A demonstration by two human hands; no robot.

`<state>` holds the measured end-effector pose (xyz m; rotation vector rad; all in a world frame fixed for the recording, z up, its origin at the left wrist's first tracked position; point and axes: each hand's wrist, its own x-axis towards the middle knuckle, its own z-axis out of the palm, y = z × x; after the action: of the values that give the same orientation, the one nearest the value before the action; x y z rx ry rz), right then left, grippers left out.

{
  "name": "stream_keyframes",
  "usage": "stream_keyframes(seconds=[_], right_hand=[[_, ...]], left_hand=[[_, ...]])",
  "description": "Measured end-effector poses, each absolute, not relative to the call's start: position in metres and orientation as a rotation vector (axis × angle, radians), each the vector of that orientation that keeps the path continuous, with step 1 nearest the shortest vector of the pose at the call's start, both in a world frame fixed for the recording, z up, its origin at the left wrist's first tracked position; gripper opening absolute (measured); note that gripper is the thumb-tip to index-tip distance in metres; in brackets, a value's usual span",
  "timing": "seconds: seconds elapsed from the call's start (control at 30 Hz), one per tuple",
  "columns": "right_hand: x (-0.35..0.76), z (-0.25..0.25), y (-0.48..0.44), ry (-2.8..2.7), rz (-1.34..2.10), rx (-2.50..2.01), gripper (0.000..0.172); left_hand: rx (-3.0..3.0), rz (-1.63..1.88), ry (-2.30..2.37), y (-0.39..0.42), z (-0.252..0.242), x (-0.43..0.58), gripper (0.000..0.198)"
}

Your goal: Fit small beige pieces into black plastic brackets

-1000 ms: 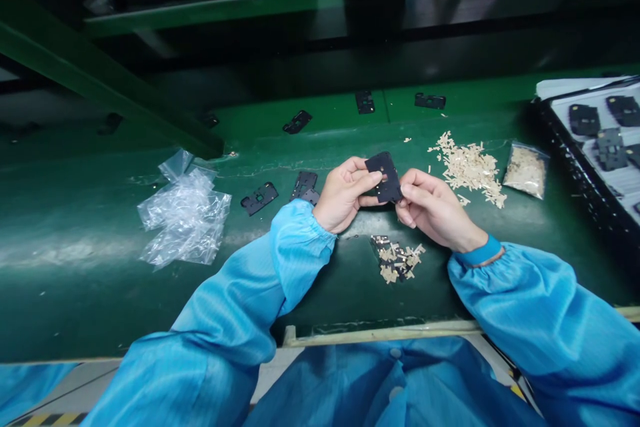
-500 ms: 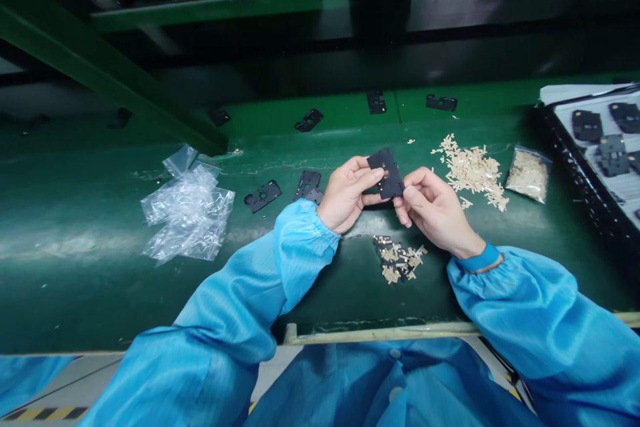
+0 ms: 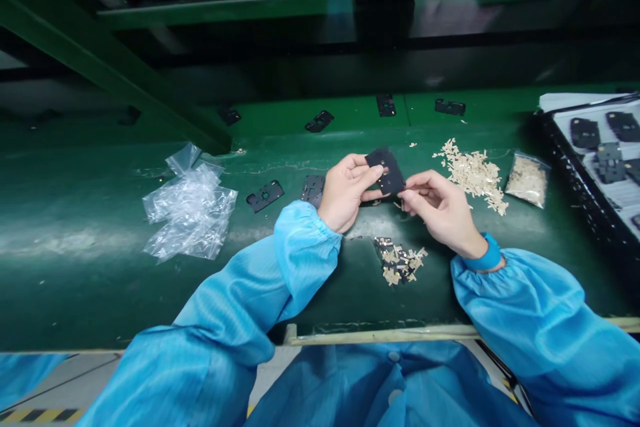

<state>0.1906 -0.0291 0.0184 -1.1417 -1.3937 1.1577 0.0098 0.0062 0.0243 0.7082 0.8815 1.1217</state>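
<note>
Black rectangular perforated plate [image 3: 385, 172] sits upright-tilted between the two bare hands, above a dark green workbench [image 3: 120, 280]. The left hand [image 3: 345, 193] is closed around the plate's left edge, with thumb and fingers pinching it. The right hand [image 3: 443, 210] is half-closed with its fingers stretched toward the plate's lower corner; they sit right at that corner, but whether they grip it is hard to tell. Both forearms wear shiny blue elasticated sleeves [image 3: 300, 253], and a blue cuff [image 3: 487, 257] shows at the right wrist. Just below the hands lies a small heap of beige and metallic pieces [image 3: 400, 260], and beyond the right hand a larger scatter of beige strips [image 3: 473, 173]. Next to that scatter is a clear zip bag [image 3: 527, 180] filled with similar beige pieces. To the left of the hands lies a crumpled clear plastic bag [image 3: 190, 210]. Six loose black plates lie on the bench: two near the left hand, including one [image 3: 265, 196] beside the crumpled bag, and four farther off, including one [image 3: 386, 105]. At the right edge, a black tray [image 3: 560, 160] with a white liner holds at least four more black plates, including one [image 3: 585, 133], and the frame cuts off others.
</note>
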Motion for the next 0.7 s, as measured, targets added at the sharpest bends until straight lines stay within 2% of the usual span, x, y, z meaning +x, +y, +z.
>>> stream_keyframes(seconds=[0.37,0.7], right_hand=[[0.191,0.02,-0.021,-1.345,1.249,-1.214,0.035],[0.195,0.008,-0.022,-1.514,1.107,-1.258,0.03]], left_hand=[[0.853,1.069,0.96,0.001,0.019,0.012,0.041],[0.812,1.085,0.999,0.002,0.018,0.014,0.041]])
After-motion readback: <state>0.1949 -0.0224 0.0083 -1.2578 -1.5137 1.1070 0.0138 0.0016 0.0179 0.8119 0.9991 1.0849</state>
